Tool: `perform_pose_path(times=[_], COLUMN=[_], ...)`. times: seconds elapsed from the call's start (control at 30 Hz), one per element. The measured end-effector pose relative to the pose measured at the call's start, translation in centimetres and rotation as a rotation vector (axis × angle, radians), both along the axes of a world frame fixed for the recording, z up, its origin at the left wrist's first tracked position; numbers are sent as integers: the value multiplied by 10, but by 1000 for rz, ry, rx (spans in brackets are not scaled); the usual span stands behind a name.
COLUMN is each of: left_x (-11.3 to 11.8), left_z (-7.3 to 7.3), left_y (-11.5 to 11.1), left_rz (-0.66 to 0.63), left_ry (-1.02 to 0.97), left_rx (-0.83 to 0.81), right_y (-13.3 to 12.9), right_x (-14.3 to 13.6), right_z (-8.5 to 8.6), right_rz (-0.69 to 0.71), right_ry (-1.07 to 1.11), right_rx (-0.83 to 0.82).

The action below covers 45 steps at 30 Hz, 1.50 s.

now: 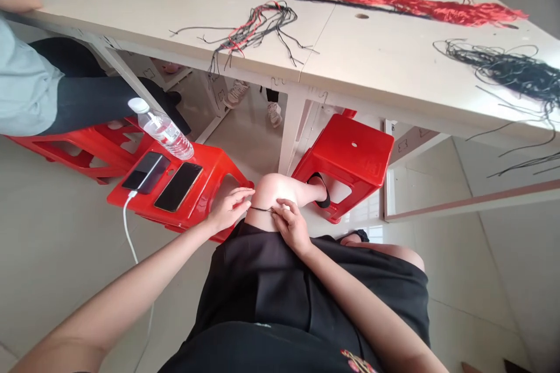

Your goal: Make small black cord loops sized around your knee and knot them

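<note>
A thin black cord (261, 209) lies across my bare thigh just behind the raised knee. My right hand (292, 227) rests on the thigh with fingers curled, pinching the cord's right end. At the outer side of the knee is my left hand (231, 210), its fingers stretched forward and slightly apart. The cord's left end reaches the left thumb tip; whether it passes round the leg there is hidden.
A red stool (210, 163) at left carries two phones (178, 186), a white cable (126, 227) and a water bottle (164, 131). Another red stool (354, 143) stands under the table (371, 58). Black cords (507, 70) and red cords (406, 3) lie on top. Other people sit nearby.
</note>
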<state>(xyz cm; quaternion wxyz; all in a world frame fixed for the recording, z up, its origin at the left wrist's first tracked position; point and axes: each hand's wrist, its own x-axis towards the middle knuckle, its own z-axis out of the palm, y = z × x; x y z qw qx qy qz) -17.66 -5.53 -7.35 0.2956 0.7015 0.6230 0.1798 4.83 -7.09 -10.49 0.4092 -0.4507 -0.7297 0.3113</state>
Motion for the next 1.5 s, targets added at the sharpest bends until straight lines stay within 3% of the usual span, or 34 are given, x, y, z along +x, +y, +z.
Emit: perform_pose_path(times=[0.1, 0.23, 0.4, 0.53, 0.7, 0.93, 1.07, 1.3, 1.5], left_x=[26, 49, 63, 70, 84, 109, 129, 177, 220], left_z=[8, 19, 39, 46, 48, 76, 87, 92, 90], left_y=[-15, -12, -3, -8, -16, -24, -28, -27, -20], left_rz=[-66, -11, 76, 45, 97, 85, -17, -174, -230], left_ry=[-143, -117, -277, -363, -299, -226, -218, -182, -170], left_rx=[129, 186, -28, -252, -198, -85, -62, -22, 46], right_y=[4, 8, 9, 4, -1, -5, -12, -26, -30], right_x=[1, 3, 12, 18, 25, 46, 65, 106, 144], right_z=[4, 15, 26, 27, 24, 36, 43, 40, 32], right_rz=[6, 24, 77, 57, 16, -139, -281, -463, -513], right_ry=[63, 194, 280, 344, 369, 295, 239, 200, 147], right_rx=[-71, -212, -331, -437, -477, -314, -175, 27, 108])
